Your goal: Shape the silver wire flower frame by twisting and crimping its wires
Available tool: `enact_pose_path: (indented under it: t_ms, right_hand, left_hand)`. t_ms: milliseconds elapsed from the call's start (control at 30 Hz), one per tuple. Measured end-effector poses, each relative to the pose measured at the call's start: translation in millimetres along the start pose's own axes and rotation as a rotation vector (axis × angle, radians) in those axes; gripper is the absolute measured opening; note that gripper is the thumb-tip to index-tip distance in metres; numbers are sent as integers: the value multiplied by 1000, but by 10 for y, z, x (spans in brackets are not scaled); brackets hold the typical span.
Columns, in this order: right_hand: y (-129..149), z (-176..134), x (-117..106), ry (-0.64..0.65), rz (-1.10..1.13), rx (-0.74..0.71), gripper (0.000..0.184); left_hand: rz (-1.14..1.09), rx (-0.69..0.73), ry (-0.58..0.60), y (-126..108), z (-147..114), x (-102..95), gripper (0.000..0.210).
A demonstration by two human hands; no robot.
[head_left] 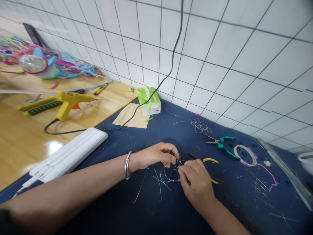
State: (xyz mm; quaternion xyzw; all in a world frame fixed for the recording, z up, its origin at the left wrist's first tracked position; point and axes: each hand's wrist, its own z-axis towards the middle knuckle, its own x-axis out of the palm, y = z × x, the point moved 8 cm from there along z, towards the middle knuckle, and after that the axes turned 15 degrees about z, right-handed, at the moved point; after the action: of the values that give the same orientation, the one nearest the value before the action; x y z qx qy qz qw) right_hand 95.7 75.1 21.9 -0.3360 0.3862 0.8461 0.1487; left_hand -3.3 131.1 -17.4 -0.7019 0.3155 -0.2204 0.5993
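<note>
Centrally, the looped wire [172, 180] lies between my hands, over the dark-blue worktop [137, 215]; contact with the surface cannot be judged. My left hand [165, 155] pinches its upper edge; my right hand [197, 179] grips it just beside. Being thin, it is probably light, springy and easily kinked, best held at crossings, not mid-loop.

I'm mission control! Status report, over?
Left hand, right hand both gripping. Thin silvery wire between them. Yellow-handled pliers by right hand, maybe in the way.
</note>
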Motion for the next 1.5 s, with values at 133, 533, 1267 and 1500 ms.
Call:
enact_pose_path:
  t_ms: [133,533,1267,1500]
  right_hand:
    - [40,-5,-4,1,-27,-21,14]
    - [47,-1,-8,-3,-70,-34,13]
    - [55,-19,21,-4,-71,-58,14]
    - [-29,-20,-6,-12,-28,20,11]
  left_hand:
    - [34,44,45,-28,-5,40,20]
    - [68,32,59,-50,0,45,19]
    - [404,68,-104,-105,-28,105,18]
    - [213,36,-61,-100,-26,58,19]
